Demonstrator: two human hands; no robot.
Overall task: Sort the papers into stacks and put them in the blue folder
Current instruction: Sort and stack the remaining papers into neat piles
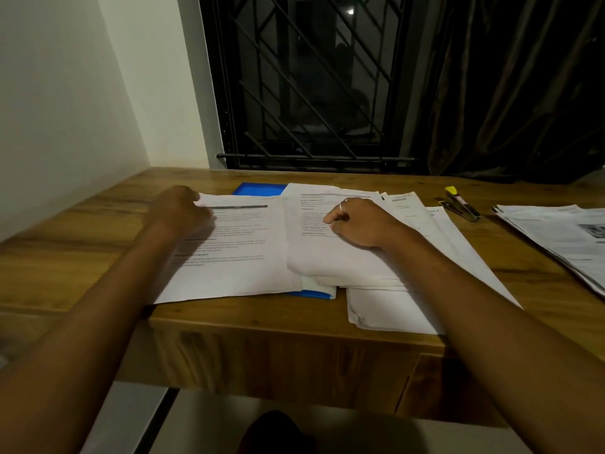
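Reaching onto papers [343, 263] over blue folder [258, 189] on tabletop [98, 257].
Left hand [183, 209] blurred on left sheet [235, 267], grip untellable; right hand [357, 222] curled atop papers, pinch likewise unclear.

The flat blue plastic folder [258, 189] is plain. The white paper sheets [235, 253] carry black print. The brown wooden table [98, 224] shows grain.

Brown wooden table [262, 317]: blue flat plastic folder [258, 189] at middle, mostly under white printed paper sheet [235, 260]. Loose stack of white printed papers [386, 309] just right of sheet, overlapping folder, reaching near edge. Black-and-yellow metal stapler [461, 205] right of stack, toward far edge. Grey folded newspapers [556, 239] at right edge.
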